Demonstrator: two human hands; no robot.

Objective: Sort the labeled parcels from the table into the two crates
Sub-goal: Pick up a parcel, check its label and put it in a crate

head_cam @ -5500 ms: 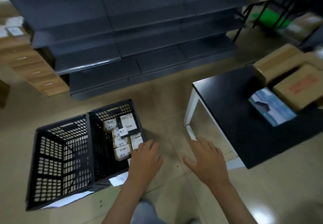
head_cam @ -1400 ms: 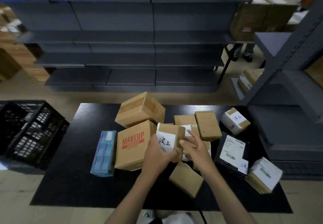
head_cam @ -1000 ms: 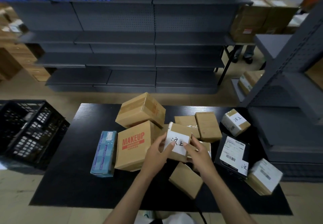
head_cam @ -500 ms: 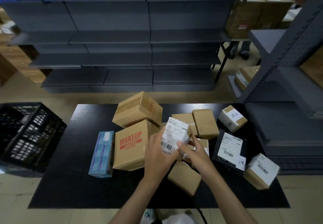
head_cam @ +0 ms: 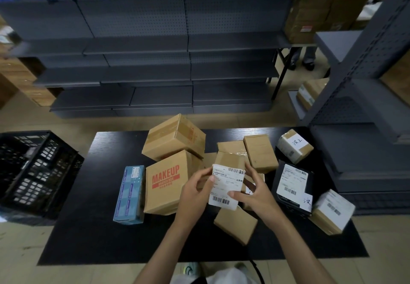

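Both my hands hold a small cardboard parcel above the middle of the black table, its white shipping label with barcodes turned toward me. My left hand grips its left edge, my right hand grips its right side with the thumb on the label. More parcels lie around: a MAKEUP box, a bigger plain box, a blue box, a flat black parcel, a handwritten-label parcel and another labelled one. A black crate stands on the floor at the left.
Grey metal shelving fills the space behind the table. A second shelf unit stands close at the right, next to the table's corner. Another person's legs show at the far right back.
I was crouched at the crates, hands empty, then turned to the table and picked up the small parcel. Since then I rotated it from its handwritten label to its barcode label.
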